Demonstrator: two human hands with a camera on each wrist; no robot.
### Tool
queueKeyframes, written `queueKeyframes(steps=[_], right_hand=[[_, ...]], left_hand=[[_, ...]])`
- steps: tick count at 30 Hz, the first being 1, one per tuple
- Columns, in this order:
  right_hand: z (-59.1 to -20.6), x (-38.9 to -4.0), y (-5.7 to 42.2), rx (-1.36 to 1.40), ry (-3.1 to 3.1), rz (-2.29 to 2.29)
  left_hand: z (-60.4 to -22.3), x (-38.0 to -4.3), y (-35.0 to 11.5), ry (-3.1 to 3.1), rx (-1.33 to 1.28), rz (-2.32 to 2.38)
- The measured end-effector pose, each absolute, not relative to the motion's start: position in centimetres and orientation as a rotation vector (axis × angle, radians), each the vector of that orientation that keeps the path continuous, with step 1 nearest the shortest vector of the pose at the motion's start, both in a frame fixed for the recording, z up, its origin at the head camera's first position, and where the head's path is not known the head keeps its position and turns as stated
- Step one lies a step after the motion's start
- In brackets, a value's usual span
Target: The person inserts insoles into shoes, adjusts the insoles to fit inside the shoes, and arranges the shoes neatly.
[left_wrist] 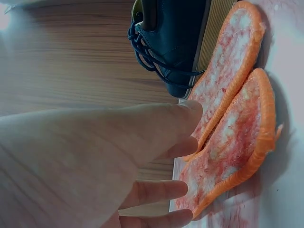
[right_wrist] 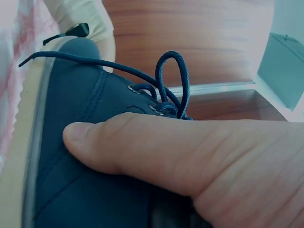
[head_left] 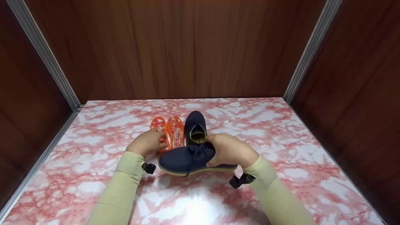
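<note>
My right hand [head_left: 231,148] grips a dark navy lace-up shoe [head_left: 178,158] around its heel and opening, toe pointing left. The thumb presses along the shoe's side [right_wrist: 90,190] in the right wrist view, and a loose lace [right_wrist: 114,64] trails over the toe. A matching shoe [head_left: 195,118] stands behind it, toe toward the back wall. My left hand [head_left: 147,142] reaches over two orange-edged, red-and-white patterned insoles. Its extended fingers [left_wrist: 161,192] overlap the nearer, left insole [left_wrist: 232,142] in the left wrist view; the right insole [head_left: 175,128] lies alongside.
The pink-and-white marbled table [head_left: 281,162] runs back to a brown wood-grain wall [head_left: 187,50]. Side panels [head_left: 353,81] joined by metal corner strips [head_left: 312,47] close in the left and right. Black straps [head_left: 242,180] are on both sleeved wrists.
</note>
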State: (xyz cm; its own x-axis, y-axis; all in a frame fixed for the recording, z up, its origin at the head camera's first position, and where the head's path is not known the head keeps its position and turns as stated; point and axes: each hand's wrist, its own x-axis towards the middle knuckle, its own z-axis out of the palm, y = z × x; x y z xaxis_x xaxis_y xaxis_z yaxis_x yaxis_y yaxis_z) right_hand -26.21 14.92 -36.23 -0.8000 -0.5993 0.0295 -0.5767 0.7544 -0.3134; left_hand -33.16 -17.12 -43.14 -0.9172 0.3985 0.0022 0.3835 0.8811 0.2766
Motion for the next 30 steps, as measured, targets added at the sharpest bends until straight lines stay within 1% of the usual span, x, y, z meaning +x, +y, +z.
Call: queueKeyframes(steps=[9,17,24,30], right_hand=[[-37.6,-26.6,14.2,-0.957,2.920,-0.406],[-38.0,-26.5,13.9,-0.935,2.915,-0.420],[-38.6,-26.3,13.6,-1.015,2.930,-0.329],[-39.3,-26.3,13.3,-1.016,2.930,-0.279]], left_hand=[[-42.9,-33.1,-16.9,2.980,0.629,0.440],[-43.1,-33.0,-17.0,2.978,0.592,0.432],[-43.1,-33.0,-17.0,2.978,0.586,0.442],[-43.2,-33.1,-17.0,2.973,0.595,0.442]])
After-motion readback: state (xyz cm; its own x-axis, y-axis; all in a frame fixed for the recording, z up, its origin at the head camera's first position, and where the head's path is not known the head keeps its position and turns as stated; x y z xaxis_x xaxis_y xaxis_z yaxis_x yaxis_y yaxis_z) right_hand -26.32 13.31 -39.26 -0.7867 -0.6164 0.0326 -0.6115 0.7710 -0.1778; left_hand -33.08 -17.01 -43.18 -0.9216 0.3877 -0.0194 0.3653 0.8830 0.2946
